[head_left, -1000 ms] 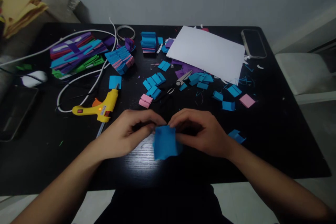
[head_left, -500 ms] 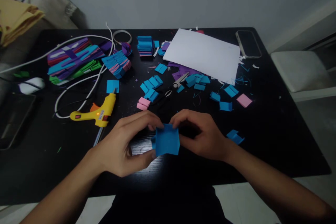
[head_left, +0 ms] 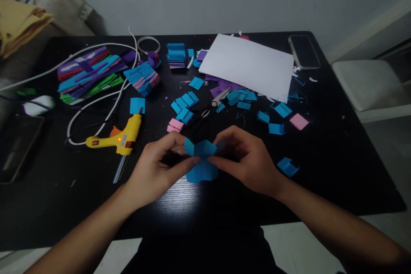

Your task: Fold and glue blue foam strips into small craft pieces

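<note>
A blue folded paper piece (head_left: 201,172) is held up between both hands above the near middle of the table. My left hand (head_left: 163,165) pinches its left side, thumb in front and fingers behind. On the opposite side, my right hand (head_left: 245,160) grips it the same way, thumb tip close to the other thumb. Creased flaps of the paper stand up above the thumbs. Left of the hands lies a yellow hot glue gun (head_left: 123,138) with its light on, the nozzle over a blue paper square (head_left: 137,105). Scissors (head_left: 220,98) rest open beyond the hands.
Several small folded blue papers (head_left: 185,102) and a pink one (head_left: 175,126) lie ahead. Bundled paper strips (head_left: 90,72) and a white cable (head_left: 72,124) are at the left. White sheets (head_left: 248,66), a phone (head_left: 304,52) and another blue folded paper (head_left: 288,167) are on the right.
The blue paper has gone from a flat-faced open square to a piece with flaps raised toward the top. Both thumbs have moved onto its front, near the middle.
</note>
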A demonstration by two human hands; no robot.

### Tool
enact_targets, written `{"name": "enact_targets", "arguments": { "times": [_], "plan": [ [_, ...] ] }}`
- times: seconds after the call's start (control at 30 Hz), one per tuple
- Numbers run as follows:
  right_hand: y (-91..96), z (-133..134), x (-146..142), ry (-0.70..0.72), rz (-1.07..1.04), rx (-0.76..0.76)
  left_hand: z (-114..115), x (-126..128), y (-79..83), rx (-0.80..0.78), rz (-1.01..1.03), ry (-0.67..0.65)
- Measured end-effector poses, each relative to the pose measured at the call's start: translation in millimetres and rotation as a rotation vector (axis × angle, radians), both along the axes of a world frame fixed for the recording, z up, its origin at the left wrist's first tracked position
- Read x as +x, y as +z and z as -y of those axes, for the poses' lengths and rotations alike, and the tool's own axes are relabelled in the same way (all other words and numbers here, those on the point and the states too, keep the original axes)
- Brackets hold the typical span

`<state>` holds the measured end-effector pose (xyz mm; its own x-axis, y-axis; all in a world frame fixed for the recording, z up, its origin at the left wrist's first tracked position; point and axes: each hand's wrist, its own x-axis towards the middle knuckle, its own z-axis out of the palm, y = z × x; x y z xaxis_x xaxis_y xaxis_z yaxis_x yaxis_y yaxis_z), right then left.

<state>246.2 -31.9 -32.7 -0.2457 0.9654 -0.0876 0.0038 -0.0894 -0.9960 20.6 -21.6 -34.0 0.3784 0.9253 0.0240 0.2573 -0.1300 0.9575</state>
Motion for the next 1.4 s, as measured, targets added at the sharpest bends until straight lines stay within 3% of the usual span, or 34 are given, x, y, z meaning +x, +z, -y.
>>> {"name": "enact_targets", "arguments": {
  "times": [0.17, 0.3, 0.4, 0.47, 0.57, 0.7, 0.8, 0.87, 0.93, 1.03, 1.1, 1.17, 1.23, 1.4],
  "plan": [
    [0.4, -1.5, 1.4, -0.014, 0.048, -0.034, -0.4, 5.1, 1.6, -0.026, 0.016, 0.099],
    [-2.2, -1.7, 2.3, 0.001, 0.075, 0.061, -2.9, 3.8, 6.1, 0.012, -0.006, 0.057],
    [-3.5, -1.0, 1.4, -0.01, 0.117, 0.241, -3.7, 0.2, 8.1, 0.155, 0.015, 0.0],
    [-3.9, -1.1, 0.3, -0.117, 0.145, 0.3, -3.5, -3.2, 7.7, 0.341, -0.021, 0.016],
    [-4.1, -3.4, -0.8, -0.249, 0.087, 0.108, -2.9, -7.6, 5.3, 0.623, -0.144, 0.08],
    [-5.2, -7.5, -1.1, 0.062, -0.22, -0.357, -3.1, -6.2, 5.8, 0.822, -0.262, 0.075],
    [-6.7, -7.8, -1.7, 0.117, -0.246, -0.424, -2.9, -1.8, 7.5, 0.853, -0.293, 0.018],
    [-7.5, -7.2, -2.0, 0.082, -0.198, -0.391, -2.2, -0.3, 6.1, 0.804, -0.282, -0.003],
    [-8.0, -6.7, -2.2, 0.05, -0.181, -0.361, -2.0, -0.3, 2.3, 0.67, -0.222, 0.066],
    [-8.4, -6.4, -2.7, 0.003, -0.161, -0.305, -4.4, -1.3, -3.9, 0.254, 0.004, 0.257],
    [-8.2, -6.1, -3.3, -0.016, -0.153, -0.266, -6.8, -0.8, -5.6, -0.065, 0.17, 0.219],
    [-7.7, -5.5, -4.0, -0.019, -0.142, -0.239, -8.0, 1.8, -4.4, -0.274, 0.234, 0.073],
    [-7.3, -4.8, -4.8, -0.013, -0.113, -0.224, -7.1, 6.4, -1.7, -0.328, 0.21, 0.014],
    [-8.0, -4.2, -6.0, 0.007, -0.08, -0.231, -2.5, 13.8, 1.4, -0.274, 0.148, 0.044]
  ]
}}
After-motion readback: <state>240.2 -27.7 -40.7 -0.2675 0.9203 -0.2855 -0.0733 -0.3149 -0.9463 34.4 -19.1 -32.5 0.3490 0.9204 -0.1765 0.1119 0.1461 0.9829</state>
